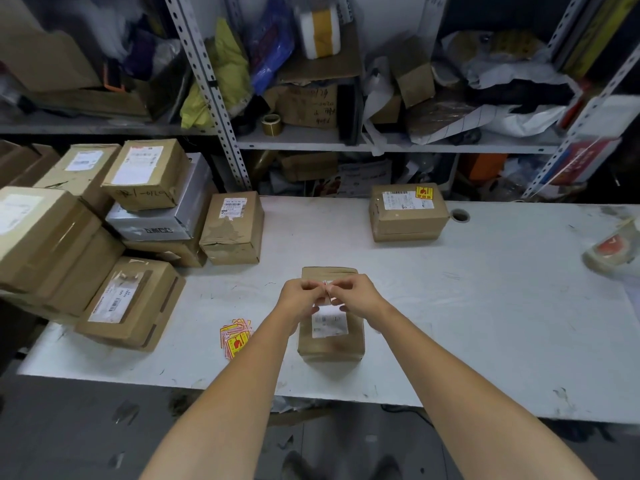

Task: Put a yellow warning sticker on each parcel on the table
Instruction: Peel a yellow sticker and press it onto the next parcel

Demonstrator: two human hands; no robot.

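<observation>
A brown parcel [330,336] with a white label lies near the table's front edge, right below my hands. My left hand [302,295] and my right hand [357,293] meet above it, fingertips pinched together on one small sticker [327,289], mostly hidden by the fingers. A loose pile of yellow and red warning stickers [236,337] lies on the table to the left of that parcel. At the back right stands a parcel [408,213] with a yellow sticker on its top. Another brown parcel [232,227] stands at the back left with only a white label.
Several stacked cardboard boxes [131,299] crowd the table's left end. A tape roll [611,251] lies at the right edge. A cable hole [460,215] sits beside the stickered parcel. Cluttered metal shelves [304,142] rise behind the white table [485,323].
</observation>
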